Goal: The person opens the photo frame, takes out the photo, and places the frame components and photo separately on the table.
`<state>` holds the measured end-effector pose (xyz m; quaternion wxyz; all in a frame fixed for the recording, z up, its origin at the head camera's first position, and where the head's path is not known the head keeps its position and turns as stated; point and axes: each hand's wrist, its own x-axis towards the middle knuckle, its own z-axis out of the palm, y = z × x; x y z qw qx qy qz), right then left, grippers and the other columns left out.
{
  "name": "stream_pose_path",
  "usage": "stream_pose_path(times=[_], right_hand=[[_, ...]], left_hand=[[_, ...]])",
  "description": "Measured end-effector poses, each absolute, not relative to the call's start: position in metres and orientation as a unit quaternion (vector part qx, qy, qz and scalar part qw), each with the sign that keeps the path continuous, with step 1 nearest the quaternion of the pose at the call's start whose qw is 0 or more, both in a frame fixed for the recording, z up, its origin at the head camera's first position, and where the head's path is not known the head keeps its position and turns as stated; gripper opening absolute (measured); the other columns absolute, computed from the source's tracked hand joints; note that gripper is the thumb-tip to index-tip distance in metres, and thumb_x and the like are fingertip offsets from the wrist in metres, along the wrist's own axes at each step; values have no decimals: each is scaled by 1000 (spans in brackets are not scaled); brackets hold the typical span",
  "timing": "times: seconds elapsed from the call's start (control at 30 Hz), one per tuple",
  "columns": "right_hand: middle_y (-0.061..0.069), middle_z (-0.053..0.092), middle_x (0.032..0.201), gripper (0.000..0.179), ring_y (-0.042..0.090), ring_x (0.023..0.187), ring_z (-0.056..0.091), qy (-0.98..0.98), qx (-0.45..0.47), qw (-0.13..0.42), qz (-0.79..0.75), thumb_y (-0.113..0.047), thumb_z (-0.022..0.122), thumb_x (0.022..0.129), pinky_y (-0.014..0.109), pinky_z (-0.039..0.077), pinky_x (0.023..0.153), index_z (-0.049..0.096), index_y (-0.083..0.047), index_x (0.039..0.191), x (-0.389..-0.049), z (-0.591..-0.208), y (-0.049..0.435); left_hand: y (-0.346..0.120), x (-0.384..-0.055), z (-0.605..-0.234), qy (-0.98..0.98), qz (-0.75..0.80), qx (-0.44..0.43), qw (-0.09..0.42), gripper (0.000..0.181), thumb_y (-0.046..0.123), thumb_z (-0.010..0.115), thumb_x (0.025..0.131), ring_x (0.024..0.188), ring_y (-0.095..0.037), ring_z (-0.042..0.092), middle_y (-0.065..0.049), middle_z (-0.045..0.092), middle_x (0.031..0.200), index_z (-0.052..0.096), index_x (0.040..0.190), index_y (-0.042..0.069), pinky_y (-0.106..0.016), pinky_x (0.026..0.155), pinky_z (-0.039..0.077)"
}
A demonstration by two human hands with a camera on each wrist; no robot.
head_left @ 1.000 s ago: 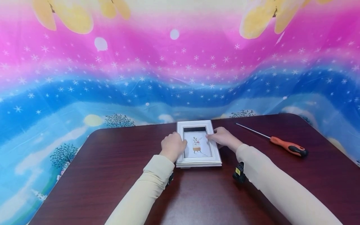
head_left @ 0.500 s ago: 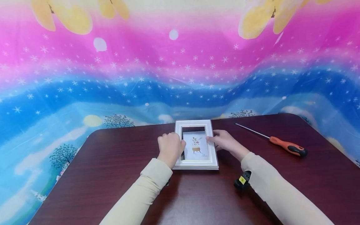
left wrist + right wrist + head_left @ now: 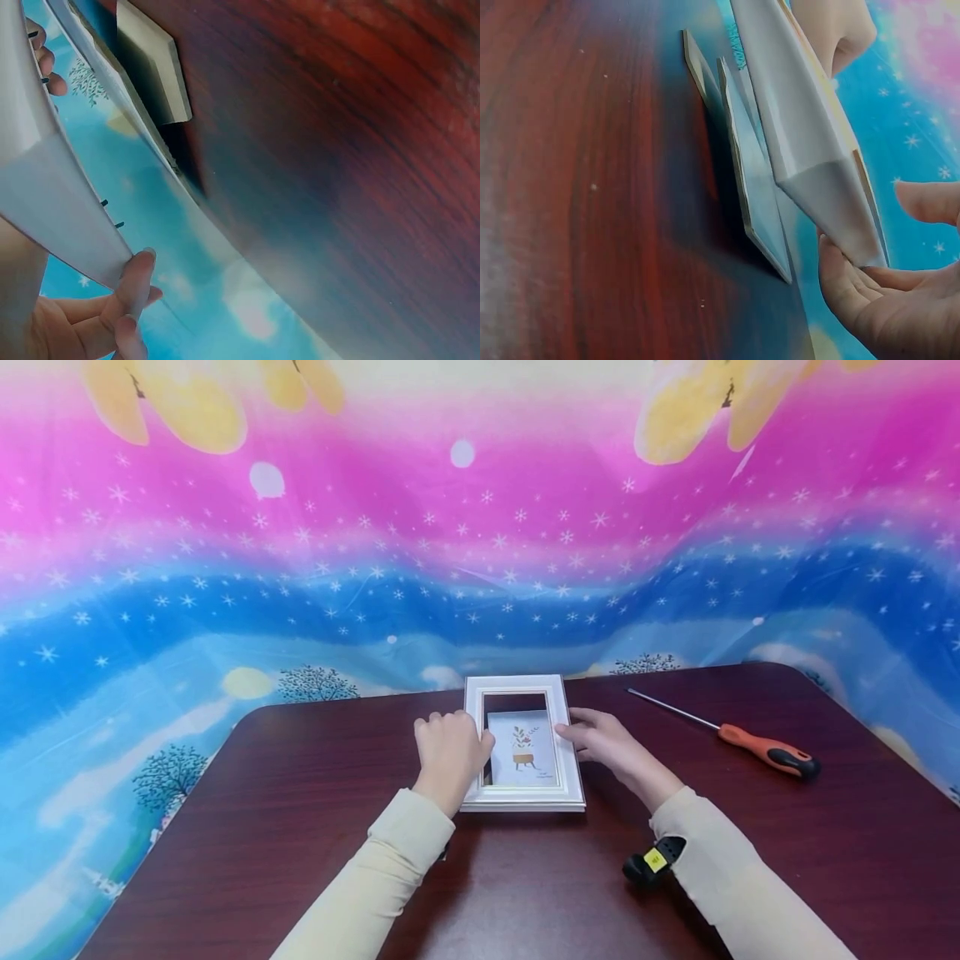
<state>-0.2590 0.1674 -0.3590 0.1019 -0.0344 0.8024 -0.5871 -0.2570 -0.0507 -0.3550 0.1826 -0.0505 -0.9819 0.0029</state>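
A white picture frame (image 3: 468, 710) is lifted off its backing board (image 3: 763, 180), and a gap shows between them in both wrist views. Through the opening in the head view appears a flower-pot print (image 3: 522, 750). My left hand (image 3: 452, 752) grips the frame's left side, with the thumb near the inner edge. In the left wrist view its fingers (image 3: 129, 300) curl at the frame's side. On the right side my right hand (image 3: 603, 743) holds the frame, fingers (image 3: 847, 285) under it and thumb over the front. Small dark tabs (image 3: 105, 202) stick out from the frame's back edge.
A stand flap (image 3: 169, 67) juts from the backing board, between it and the dark red table (image 3: 315, 827). To the right lies a screwdriver (image 3: 765, 750) with an orange and black handle. Behind the table hangs a colourful printed cloth (image 3: 420, 552).
The frame has shifted slightly left and risen off the print and backing, so more dark space shows around the print. My right wrist has swung outward, and my left hand has moved slightly left.
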Motion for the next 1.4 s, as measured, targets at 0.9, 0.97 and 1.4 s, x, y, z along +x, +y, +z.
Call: stream_pose_path(times=[0.9, 0.97, 1.4], right_hand=[[28, 59, 127, 52, 32, 101, 66, 805, -93, 126, -572, -18, 55, 101, 42, 54, 88, 43, 10, 143, -243, -362, 171], [28, 59, 127, 52, 32, 101, 66, 807, -95, 126, -569, -18, 56, 101, 42, 54, 89, 43, 10, 143, -242, -362, 170], [28, 59, 128, 52, 33, 101, 66, 821, -105, 124, -548, -20, 56, 101, 43, 55, 88, 45, 9, 143, -242, -361, 172]], left_hand=[[-86, -245, -366, -964, 52, -79, 248, 38, 28, 70, 86, 61, -28, 57, -11, 56, 57, 56, 62, 3, -39, 57, 47], [-93, -245, -364, -969, 60, -76, 228, 38, 29, 68, 88, 63, -28, 57, -11, 56, 59, 57, 64, 2, -40, 59, 47], [-156, -245, -352, -980, 96, -56, 167, 36, 24, 65, 94, 65, -31, 55, -13, 53, 63, 63, 77, -7, -45, 62, 48]])
